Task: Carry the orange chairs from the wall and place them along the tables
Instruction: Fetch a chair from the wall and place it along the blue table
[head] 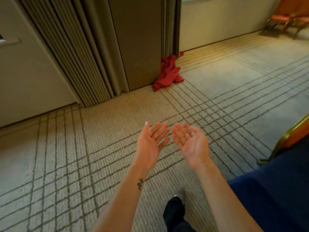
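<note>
Holding nothing, we show left grip (150,142) and right grip (191,144) palm-up, fingers straight and apart. The orange chairs (286,17) stand blurred by the far wall (217,25), well apart from us. We judge them rigid, metal-framed, fairly heavy: take backrest top and seat edge.

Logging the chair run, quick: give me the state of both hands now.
Left hand: open, palm up, holding nothing.
Right hand: open, palm up, holding nothing.

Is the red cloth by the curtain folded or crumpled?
Crumpled: the red cloth lies bunched in a heap on the carpet.
</note>
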Motion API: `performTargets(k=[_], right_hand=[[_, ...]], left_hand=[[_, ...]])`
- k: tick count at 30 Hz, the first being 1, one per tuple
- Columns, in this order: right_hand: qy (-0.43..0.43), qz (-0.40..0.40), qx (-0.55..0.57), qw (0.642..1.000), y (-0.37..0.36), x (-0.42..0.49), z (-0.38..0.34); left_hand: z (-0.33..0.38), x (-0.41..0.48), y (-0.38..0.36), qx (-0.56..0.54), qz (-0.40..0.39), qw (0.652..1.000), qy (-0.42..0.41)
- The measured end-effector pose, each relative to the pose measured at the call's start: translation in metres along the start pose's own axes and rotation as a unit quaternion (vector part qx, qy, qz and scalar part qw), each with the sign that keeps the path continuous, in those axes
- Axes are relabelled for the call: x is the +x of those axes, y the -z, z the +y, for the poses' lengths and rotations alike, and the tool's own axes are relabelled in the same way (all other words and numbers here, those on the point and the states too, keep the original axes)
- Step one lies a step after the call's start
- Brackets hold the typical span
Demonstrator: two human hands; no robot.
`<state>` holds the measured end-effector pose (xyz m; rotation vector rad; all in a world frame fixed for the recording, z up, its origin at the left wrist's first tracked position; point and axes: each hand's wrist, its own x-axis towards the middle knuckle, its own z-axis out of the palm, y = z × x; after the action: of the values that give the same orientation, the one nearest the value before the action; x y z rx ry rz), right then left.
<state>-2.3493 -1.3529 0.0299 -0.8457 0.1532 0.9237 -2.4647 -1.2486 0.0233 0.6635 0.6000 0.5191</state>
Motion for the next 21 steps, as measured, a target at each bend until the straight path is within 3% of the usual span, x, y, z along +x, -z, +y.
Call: performTargets(k=[6, 14, 21], right_hand=[[0.004, 0.009, 0.034, 0.999, -0.022, 0.152, -0.077], [0.016, 0.012, 0.037, 0.999, -0.057, 0.290, -0.178], [0.040, 0.031, 0.047, 0.998, -0.081, 0.444, -0.252]], left_hand=[[0.027, 0.167, -0.068, 0.022, -0.011, 0.999, 0.024], [0.056, 0.328, -0.135, 0.005, -0.009, 0.999, 0.034], [0.067, 0.509, -0.189, -0.012, -0.052, 0.997, 0.061]])
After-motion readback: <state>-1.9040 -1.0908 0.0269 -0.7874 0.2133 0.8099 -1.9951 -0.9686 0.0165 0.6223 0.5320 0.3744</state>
